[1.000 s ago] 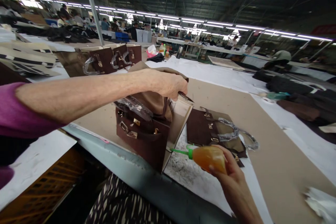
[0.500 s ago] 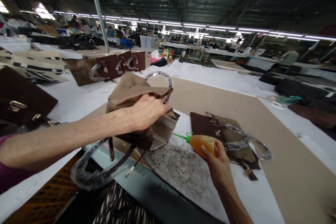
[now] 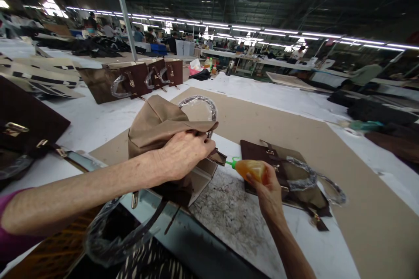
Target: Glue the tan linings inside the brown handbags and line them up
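My left hand (image 3: pixel 188 153) is closed on a tan and brown handbag (image 3: pixel 157 115), gripping its fabric near the opening; the fingertips are partly hidden by the folds. The bag lies tipped at the table's edge, one plastic-wrapped handle (image 3: pixel 104 235) hanging over the front and another arching behind. Wrapped around a squeeze bottle (image 3: pixel 250 170) of amber glue-like liquid, my right hand (image 3: pixel 269 192) tilts it leftward. Its thin green nozzle points at a brown flap (image 3: pixel 218 157) on the bag, and the tip reaches the flap's edge; whether it touches I cannot tell.
Another handbag (image 3: pixel 294 174) lies flat to the right on brown board (image 3: pixel 327 152). Several finished bags (image 3: pixel 140 78) stand at the back left, and a dark brown one (image 3: pixel 29 117) is at the far left. An orange crate (image 3: pixel 55 235) sits below the table edge.
The bottle has moved left relative to the bag, bringing its nozzle up to the brown flap. My left hand keeps its grip, and the bag has tilted slightly.
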Motion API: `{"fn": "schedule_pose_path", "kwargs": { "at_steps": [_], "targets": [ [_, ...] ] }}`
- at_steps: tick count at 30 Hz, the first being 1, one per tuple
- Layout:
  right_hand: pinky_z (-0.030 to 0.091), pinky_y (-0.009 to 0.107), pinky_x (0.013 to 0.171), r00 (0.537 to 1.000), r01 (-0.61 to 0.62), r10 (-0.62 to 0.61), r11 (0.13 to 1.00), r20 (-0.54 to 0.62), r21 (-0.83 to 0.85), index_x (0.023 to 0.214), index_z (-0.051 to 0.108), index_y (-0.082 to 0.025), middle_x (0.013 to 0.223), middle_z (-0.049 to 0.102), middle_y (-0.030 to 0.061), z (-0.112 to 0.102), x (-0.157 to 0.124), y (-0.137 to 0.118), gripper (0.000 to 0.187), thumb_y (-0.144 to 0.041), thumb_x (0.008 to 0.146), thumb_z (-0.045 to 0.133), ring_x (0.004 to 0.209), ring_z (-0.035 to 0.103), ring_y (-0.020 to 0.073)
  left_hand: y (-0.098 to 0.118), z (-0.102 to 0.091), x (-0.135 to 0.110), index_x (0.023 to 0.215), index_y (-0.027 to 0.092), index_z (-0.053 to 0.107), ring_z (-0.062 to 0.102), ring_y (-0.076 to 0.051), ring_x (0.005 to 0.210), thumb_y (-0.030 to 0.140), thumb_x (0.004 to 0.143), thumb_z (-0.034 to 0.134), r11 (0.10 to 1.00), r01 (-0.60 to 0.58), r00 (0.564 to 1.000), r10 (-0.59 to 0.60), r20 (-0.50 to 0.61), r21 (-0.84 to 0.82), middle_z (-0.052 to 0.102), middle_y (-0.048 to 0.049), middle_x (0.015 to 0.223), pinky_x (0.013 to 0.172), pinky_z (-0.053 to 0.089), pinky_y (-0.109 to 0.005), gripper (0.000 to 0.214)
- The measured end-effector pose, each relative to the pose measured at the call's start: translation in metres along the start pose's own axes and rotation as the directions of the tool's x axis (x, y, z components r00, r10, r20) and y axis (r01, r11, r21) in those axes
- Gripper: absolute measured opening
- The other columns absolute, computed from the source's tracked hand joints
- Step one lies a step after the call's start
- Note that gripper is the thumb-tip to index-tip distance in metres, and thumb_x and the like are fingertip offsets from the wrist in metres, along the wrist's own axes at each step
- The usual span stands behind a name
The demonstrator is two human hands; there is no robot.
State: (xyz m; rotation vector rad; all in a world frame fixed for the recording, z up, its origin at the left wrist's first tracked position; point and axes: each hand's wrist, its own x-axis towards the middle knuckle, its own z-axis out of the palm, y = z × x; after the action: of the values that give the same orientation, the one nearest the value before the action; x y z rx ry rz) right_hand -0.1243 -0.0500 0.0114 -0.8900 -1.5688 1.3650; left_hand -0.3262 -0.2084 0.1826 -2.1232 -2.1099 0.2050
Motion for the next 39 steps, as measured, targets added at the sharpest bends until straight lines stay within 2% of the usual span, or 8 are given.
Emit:
{"fn": "schedule_pose_path", "kwargs": {
  "at_steps": [6, 11, 16, 21, 28, 39],
  "targets": [
    [0.044, 0.039, 0.088, 0.997, -0.043, 0.043, 0.999, 0.062, -0.005, 0.112, 0.053, -0.025, 0.103, 0.06, 0.001, -0.002, -0.009, 0.002, 0.053, -0.042, 0.067, 0.076, 0.095, 0.055, 0.0245, 0.005, 0.002, -0.004, 0.093, 0.016, 0.053, 0.06, -0.028, 0.086, -0.001, 0.057, 0.051, 0.999, -0.003, 1.0, 0.003, 0.003, 0.04, 0.061, -0.0079, 0.093, 0.062, 0.04, -0.034, 0.04],
    [0.047, 0.034, 0.084, 0.992, -0.079, 0.077, 0.997, 0.097, 0.016, 0.111, 0.054, -0.025, 0.101, 0.061, -0.0001, -0.003, -0.017, 0.008, 0.052, -0.039, 0.066, 0.078, 0.094, 0.056, 0.0238, 0.009, 0.004, -0.009, 0.092, 0.016, 0.053, 0.06, -0.028, 0.088, 0.001, 0.061, 0.049, 0.999, 0.003, 1.0, -0.003, 0.012, 0.036, 0.062, -0.0092, 0.097, 0.065, 0.042, -0.035, 0.035],
    [0.049, 0.035, 0.08, 0.984, -0.131, 0.127, 0.991, 0.124, 0.029, 0.111, 0.055, -0.024, 0.1, 0.063, 0.0011, -0.005, -0.022, 0.009, 0.053, -0.038, 0.065, 0.078, 0.093, 0.057, 0.0251, 0.012, 0.009, -0.018, 0.094, 0.016, 0.053, 0.06, -0.028, 0.088, -0.002, 0.062, 0.046, 1.0, 0.013, 1.0, -0.014, 0.009, 0.022, 0.061, -0.0089, 0.098, 0.062, 0.045, -0.035, 0.038],
    [0.052, 0.037, 0.078, 0.973, -0.198, 0.188, 0.978, 0.134, 0.066, 0.111, 0.054, -0.024, 0.1, 0.064, 0.0019, -0.007, -0.024, 0.011, 0.053, -0.04, 0.067, 0.077, 0.094, 0.058, 0.0262, 0.015, 0.017, -0.027, 0.101, 0.014, 0.049, 0.06, -0.029, 0.092, -0.004, 0.06, 0.047, 1.0, 0.019, 0.999, -0.019, 0.033, 0.024, 0.059, -0.0105, 0.104, 0.066, 0.051, -0.038, 0.044],
    [0.05, 0.032, 0.081, 0.956, -0.261, 0.241, 0.959, 0.165, 0.111, 0.106, 0.056, -0.025, 0.097, 0.064, 0.0001, -0.005, -0.03, 0.011, 0.048, -0.039, 0.067, 0.079, 0.095, 0.058, 0.0226, 0.02, 0.03, -0.036, 0.105, 0.013, 0.045, 0.061, -0.026, 0.083, -0.005, 0.061, 0.047, 0.997, 0.008, 1.0, -0.005, -0.031, 0.075, 0.059, -0.0098, 0.1, 0.061, 0.053, -0.034, 0.047],
    [0.054, 0.033, 0.072, 0.917, -0.373, 0.329, 0.908, 0.226, 0.192, 0.102, 0.058, -0.022, 0.094, 0.064, 0.0007, -0.004, -0.038, -0.004, 0.044, -0.038, 0.068, 0.079, 0.088, 0.058, 0.021, 0.024, 0.026, -0.042, 0.106, 0.01, 0.047, 0.061, -0.029, 0.087, -0.007, 0.063, 0.043, 0.998, 0.004, 1.0, -0.003, -0.019, 0.068, 0.058, -0.0124, 0.103, 0.065, 0.055, -0.038, 0.046]
  ]
}}
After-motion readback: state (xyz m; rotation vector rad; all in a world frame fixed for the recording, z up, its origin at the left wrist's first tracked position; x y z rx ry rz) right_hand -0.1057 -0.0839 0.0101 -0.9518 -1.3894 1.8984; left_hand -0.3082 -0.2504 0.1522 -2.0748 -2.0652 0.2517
